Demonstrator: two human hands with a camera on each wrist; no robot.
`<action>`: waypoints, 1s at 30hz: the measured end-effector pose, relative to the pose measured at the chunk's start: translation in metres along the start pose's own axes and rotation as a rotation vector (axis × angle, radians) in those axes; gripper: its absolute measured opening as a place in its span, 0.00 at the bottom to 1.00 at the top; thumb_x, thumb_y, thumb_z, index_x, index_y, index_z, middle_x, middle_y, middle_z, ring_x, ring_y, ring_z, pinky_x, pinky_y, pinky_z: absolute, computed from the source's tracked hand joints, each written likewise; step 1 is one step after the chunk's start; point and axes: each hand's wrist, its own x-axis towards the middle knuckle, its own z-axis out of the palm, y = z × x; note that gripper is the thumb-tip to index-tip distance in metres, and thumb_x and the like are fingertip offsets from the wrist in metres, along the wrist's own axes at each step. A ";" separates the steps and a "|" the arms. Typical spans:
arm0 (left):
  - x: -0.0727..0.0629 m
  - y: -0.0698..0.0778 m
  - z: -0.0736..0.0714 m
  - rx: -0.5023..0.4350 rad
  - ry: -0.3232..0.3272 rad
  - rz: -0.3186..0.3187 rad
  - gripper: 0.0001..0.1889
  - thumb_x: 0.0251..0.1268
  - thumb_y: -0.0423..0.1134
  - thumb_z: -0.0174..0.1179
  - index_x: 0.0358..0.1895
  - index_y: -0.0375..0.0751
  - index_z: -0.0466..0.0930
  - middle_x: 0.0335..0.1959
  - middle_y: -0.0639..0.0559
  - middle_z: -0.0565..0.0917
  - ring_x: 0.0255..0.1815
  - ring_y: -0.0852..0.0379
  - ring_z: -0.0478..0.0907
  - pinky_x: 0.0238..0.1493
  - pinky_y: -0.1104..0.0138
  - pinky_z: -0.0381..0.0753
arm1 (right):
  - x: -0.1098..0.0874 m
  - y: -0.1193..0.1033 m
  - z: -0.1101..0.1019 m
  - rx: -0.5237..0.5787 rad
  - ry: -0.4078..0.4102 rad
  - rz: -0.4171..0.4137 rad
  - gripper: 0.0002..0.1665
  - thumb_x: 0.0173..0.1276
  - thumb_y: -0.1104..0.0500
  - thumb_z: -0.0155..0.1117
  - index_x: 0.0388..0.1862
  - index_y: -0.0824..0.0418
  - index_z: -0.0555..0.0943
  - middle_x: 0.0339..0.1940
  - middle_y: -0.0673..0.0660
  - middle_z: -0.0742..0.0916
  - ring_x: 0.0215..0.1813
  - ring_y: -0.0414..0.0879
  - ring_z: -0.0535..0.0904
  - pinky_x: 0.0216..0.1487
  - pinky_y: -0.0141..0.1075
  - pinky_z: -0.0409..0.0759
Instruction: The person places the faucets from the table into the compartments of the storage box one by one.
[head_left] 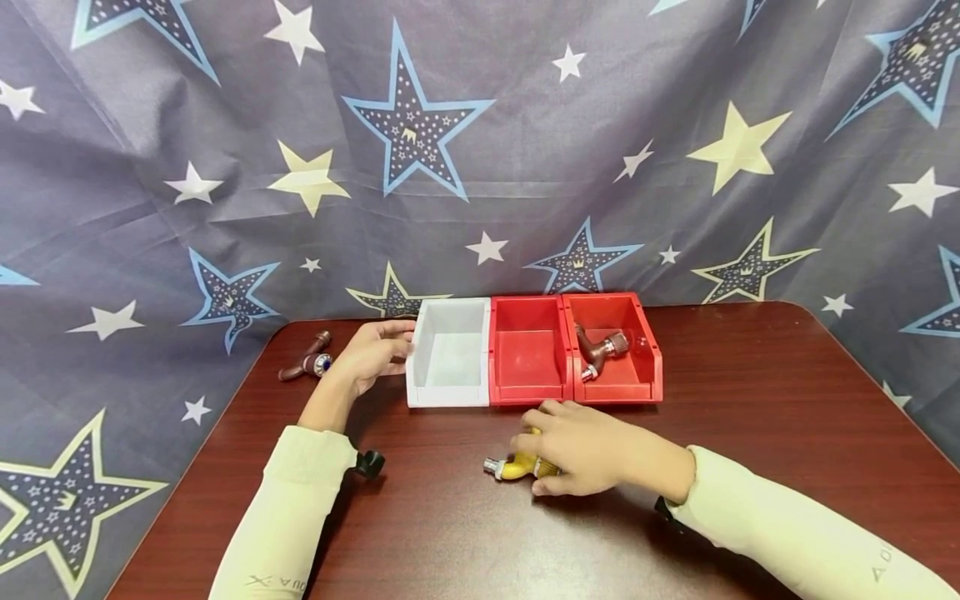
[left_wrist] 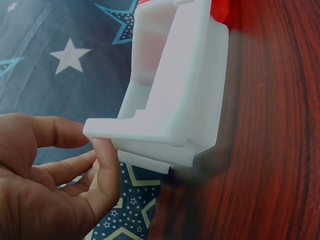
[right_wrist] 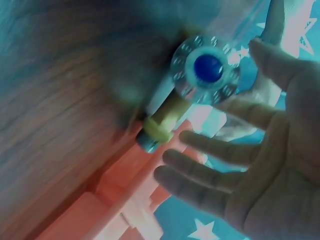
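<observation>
A yellow faucet (head_left: 516, 468) with a metal end lies at the middle front, partly hidden under my right hand (head_left: 573, 446). In the right wrist view that hand's fingers are spread and fairly straight beside the faucet's round knob (right_wrist: 207, 69), which has a blue centre; a gap shows between thumb and knob. At the outer left wall of the white bin (head_left: 450, 396) is my left hand (head_left: 371, 354). Its thumb and a finger pinch the bin's rim corner (left_wrist: 130, 129) in the left wrist view.
Joined to the white bin are a red bin (head_left: 528, 392) and another red bin (head_left: 652, 367) holding a brown faucet (head_left: 597, 350). A second brown faucet (head_left: 303, 362) with a blue-centred knob lies at the table's left edge. Behind the wooden table (head_left: 435, 533) hangs a star-patterned cloth (head_left: 517, 167).
</observation>
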 end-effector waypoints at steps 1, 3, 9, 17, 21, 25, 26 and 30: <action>0.000 0.000 0.000 0.002 0.000 0.002 0.29 0.69 0.26 0.54 0.74 0.33 0.68 0.68 0.34 0.74 0.48 0.50 0.80 0.45 0.61 0.85 | 0.000 -0.004 0.000 -0.016 0.016 0.033 0.30 0.68 0.37 0.68 0.63 0.50 0.80 0.50 0.52 0.81 0.50 0.49 0.76 0.49 0.44 0.79; 0.000 0.000 -0.001 0.005 0.003 0.002 0.29 0.69 0.26 0.54 0.74 0.33 0.68 0.68 0.34 0.74 0.48 0.50 0.80 0.46 0.60 0.84 | 0.001 -0.011 0.001 -0.039 0.025 0.088 0.31 0.68 0.36 0.67 0.62 0.52 0.81 0.46 0.53 0.81 0.46 0.50 0.75 0.43 0.43 0.79; -0.001 -0.001 0.000 0.004 -0.004 -0.005 0.29 0.69 0.26 0.54 0.74 0.33 0.67 0.68 0.34 0.73 0.50 0.48 0.79 0.47 0.59 0.84 | 0.000 -0.009 0.000 -0.052 -0.023 0.053 0.30 0.64 0.41 0.74 0.62 0.49 0.81 0.49 0.52 0.80 0.49 0.49 0.73 0.46 0.43 0.78; 0.001 -0.002 0.000 0.009 -0.005 -0.005 0.29 0.70 0.27 0.54 0.74 0.32 0.66 0.69 0.32 0.73 0.51 0.48 0.80 0.46 0.62 0.85 | -0.004 0.012 -0.002 0.011 -0.079 -0.047 0.31 0.61 0.55 0.79 0.63 0.43 0.82 0.62 0.50 0.79 0.63 0.48 0.72 0.66 0.44 0.73; 0.001 -0.003 -0.001 0.009 -0.009 -0.004 0.29 0.70 0.27 0.54 0.75 0.32 0.66 0.69 0.32 0.72 0.52 0.48 0.80 0.48 0.60 0.84 | -0.004 0.008 0.000 -0.003 -0.028 -0.010 0.28 0.63 0.50 0.77 0.63 0.45 0.81 0.58 0.50 0.80 0.58 0.48 0.74 0.59 0.45 0.77; 0.001 -0.002 -0.001 0.010 -0.006 0.002 0.29 0.70 0.27 0.54 0.74 0.32 0.67 0.69 0.33 0.73 0.52 0.47 0.79 0.51 0.57 0.84 | -0.002 -0.005 0.002 -0.042 0.066 0.111 0.31 0.67 0.34 0.68 0.62 0.48 0.79 0.49 0.51 0.79 0.48 0.50 0.75 0.42 0.44 0.78; 0.002 -0.002 -0.001 0.010 -0.007 0.003 0.29 0.70 0.27 0.54 0.74 0.32 0.67 0.68 0.33 0.73 0.52 0.48 0.80 0.51 0.57 0.84 | -0.001 -0.009 0.003 -0.037 0.078 0.154 0.32 0.67 0.32 0.67 0.61 0.49 0.79 0.48 0.53 0.79 0.46 0.51 0.75 0.38 0.44 0.77; 0.002 -0.002 0.000 0.001 -0.012 0.014 0.29 0.69 0.26 0.54 0.74 0.31 0.66 0.68 0.31 0.72 0.49 0.50 0.81 0.50 0.57 0.84 | 0.003 -0.024 0.004 0.015 0.053 0.303 0.30 0.65 0.32 0.68 0.55 0.50 0.80 0.47 0.57 0.79 0.44 0.55 0.75 0.30 0.45 0.78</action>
